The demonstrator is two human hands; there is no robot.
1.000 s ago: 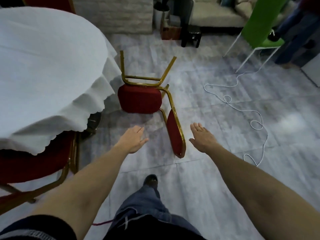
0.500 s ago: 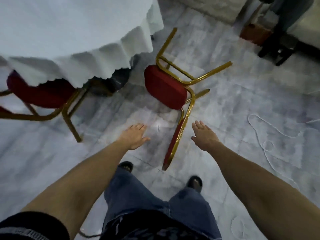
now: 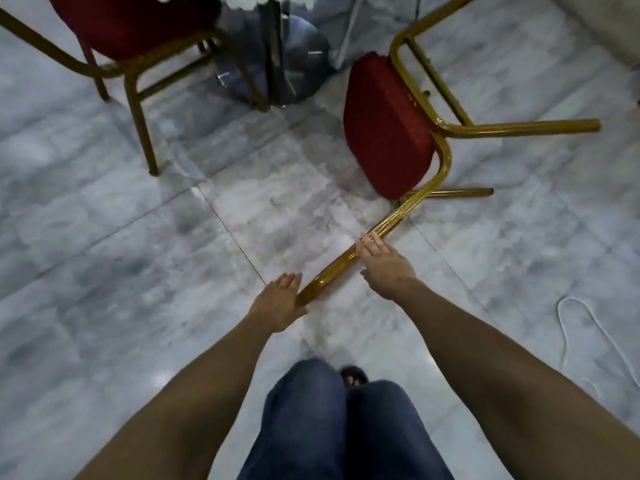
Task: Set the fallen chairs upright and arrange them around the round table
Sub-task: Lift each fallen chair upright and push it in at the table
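both hands reaching for the fallen chair backrest frame: left hand fingers straight, touching the gold rail end; right hand fingers laying over the rail, grip not yet closing. chair lying on its side beside the surface's metal base. next, likely: closing both hands, lifting upright. grey tile floor, upright chair tucked in.

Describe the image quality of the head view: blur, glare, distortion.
Head view: soft overall, with motion blur smearing the floor tiles and forearms; bright glare streaks run along the fallen chair's gold frame near the left hand and right hand; wide-angle distortion bends the tile joints and the upright chair's legs toward the edges.
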